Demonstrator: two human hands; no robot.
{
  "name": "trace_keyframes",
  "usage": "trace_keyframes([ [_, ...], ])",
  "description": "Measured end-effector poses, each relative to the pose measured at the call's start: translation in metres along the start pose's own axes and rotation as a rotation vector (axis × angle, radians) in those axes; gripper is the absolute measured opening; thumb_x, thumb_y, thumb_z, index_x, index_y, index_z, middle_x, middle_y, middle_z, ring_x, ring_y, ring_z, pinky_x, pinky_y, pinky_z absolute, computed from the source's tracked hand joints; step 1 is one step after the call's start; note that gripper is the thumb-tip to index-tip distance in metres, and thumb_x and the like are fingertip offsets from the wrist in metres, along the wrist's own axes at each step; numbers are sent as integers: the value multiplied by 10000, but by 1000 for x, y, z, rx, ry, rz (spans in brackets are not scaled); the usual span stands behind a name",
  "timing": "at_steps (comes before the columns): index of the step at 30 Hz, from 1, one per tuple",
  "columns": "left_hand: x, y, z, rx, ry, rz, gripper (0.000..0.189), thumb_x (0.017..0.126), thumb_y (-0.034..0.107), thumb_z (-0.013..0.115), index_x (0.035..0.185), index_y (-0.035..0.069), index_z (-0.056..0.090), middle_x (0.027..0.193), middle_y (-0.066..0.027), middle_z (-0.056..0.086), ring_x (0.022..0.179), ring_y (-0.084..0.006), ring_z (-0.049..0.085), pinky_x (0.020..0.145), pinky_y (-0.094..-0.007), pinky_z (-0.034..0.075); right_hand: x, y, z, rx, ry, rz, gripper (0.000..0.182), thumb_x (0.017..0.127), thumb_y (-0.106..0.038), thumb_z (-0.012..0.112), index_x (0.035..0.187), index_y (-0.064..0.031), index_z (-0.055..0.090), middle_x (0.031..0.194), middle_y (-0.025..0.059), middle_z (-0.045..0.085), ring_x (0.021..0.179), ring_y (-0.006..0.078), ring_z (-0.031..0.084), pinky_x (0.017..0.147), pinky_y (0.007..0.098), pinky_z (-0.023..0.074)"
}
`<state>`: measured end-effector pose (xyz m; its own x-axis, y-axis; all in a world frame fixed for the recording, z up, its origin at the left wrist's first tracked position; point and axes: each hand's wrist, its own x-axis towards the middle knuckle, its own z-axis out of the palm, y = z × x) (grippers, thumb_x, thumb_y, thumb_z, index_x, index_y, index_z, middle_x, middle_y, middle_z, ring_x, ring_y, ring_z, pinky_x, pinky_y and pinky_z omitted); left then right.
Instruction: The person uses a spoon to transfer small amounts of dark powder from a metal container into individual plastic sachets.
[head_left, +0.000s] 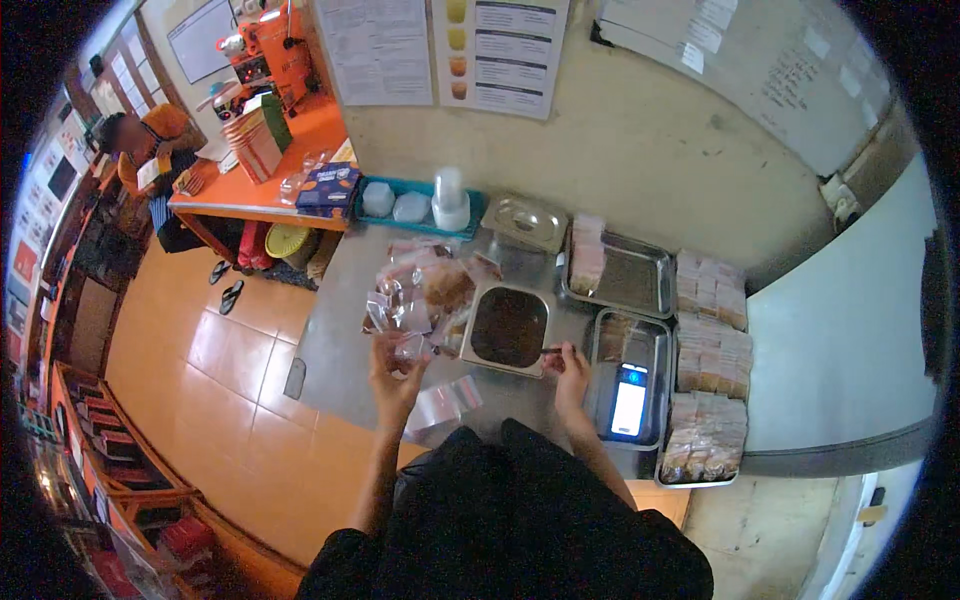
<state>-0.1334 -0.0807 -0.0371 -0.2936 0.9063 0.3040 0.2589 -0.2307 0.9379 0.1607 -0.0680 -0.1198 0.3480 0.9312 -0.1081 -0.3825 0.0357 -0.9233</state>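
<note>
My left hand (395, 371) pinches a small clear plastic bag (413, 346) just left of a square steel food pan (487, 366). Dark brown contents (511, 324) fill much of that pan. At its right rim, my right hand (571, 367) grips the dark handle of a utensil (552, 350); the working end cannot be made out. Beyond my left hand lies a heap of filled clear bags (409, 289). Flat clear zip bags (444, 405) rest on the steel table (341, 352) nearer to me.
Right of the pan, a steel tray (652, 420) holds a lit phone (628, 401). Behind it stands another tray (637, 274). Rows of packed bags (712, 356) line the right edge. A steel lid (525, 219) and teal basket (472, 225) sit at the back. A person (161, 150) stands far left.
</note>
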Motion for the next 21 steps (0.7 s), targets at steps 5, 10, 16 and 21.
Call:
trace_keyframes([
  [5, 15, 19, 5, -27, -9, 33, 503, 741, 4, 783, 1196, 27, 569, 1091, -91, 620, 745, -147, 628, 640, -252, 511, 2, 21, -22, 271, 129, 146, 312, 979, -316, 578, 961, -16, 661, 781, 65, 670, 689, 138, 616, 650, 267, 496],
  [10, 25, 10, 12, -36, -92, -76, 531, 726, 28, 789, 1210, 8, 573, 1090, -108, 623, 817, -170, 645, 688, -278, 522, -1, 8, -19, 333, 161, 178, 237, 964, -253, 608, 965, -21, 655, 789, 68, 671, 680, 138, 619, 645, 249, 492],
  [16, 47, 17, 40, 82, -13, 141, 533, 718, 90, 805, 1199, 25, 585, 1106, -102, 632, 788, -160, 616, 681, -290, 503, 12, -32, -2, 323, 209, 88, 258, 950, -269, 632, 933, -13, 663, 752, 56, 660, 684, 131, 614, 636, 238, 484],
  [21, 63, 26, 59, 101, -40, 154, 526, 716, 90, 793, 1199, 47, 587, 1092, -106, 645, 716, -180, 585, 665, -304, 491, 3, -110, 44, 458, 237, -93, 257, 943, -273, 646, 920, -18, 672, 735, 58, 658, 660, 128, 608, 582, 235, 474],
])
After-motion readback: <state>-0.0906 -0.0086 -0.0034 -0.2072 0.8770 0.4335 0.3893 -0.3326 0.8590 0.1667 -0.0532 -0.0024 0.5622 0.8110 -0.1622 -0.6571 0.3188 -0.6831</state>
